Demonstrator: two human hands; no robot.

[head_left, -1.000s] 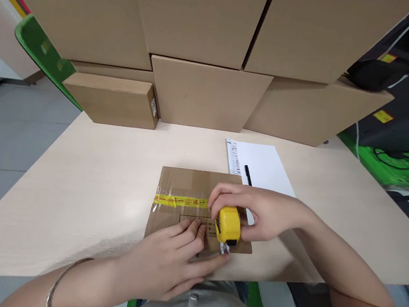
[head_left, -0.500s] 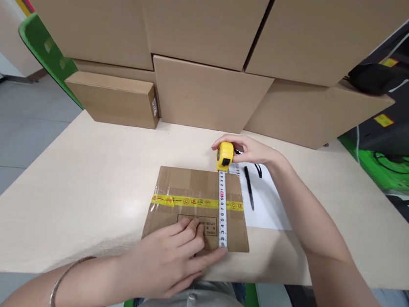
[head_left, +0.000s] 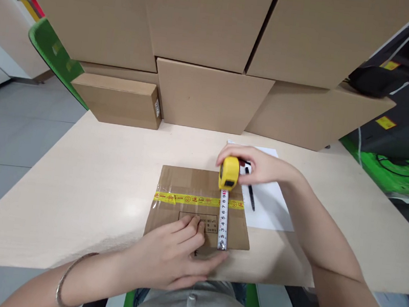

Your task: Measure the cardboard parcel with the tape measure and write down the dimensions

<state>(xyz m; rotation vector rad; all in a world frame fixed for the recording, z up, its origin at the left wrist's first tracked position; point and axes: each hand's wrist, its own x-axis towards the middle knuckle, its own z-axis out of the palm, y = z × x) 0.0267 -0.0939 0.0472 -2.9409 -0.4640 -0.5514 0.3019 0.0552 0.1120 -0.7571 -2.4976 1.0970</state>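
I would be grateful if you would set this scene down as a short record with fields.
Left hand: spread, fingertips on the carton; bracelet on that arm
Right hand: holding the yellow tape measure
Blade: partly out, running over the yellow strip to the carton's near edge
Blade tip: near the left index finger; contact unclear
Right of carton: white paper with a black pen on it
Behind: stacked boxes
Surface: pale table

tape measure over carton; pen on paper, right; boxes behind
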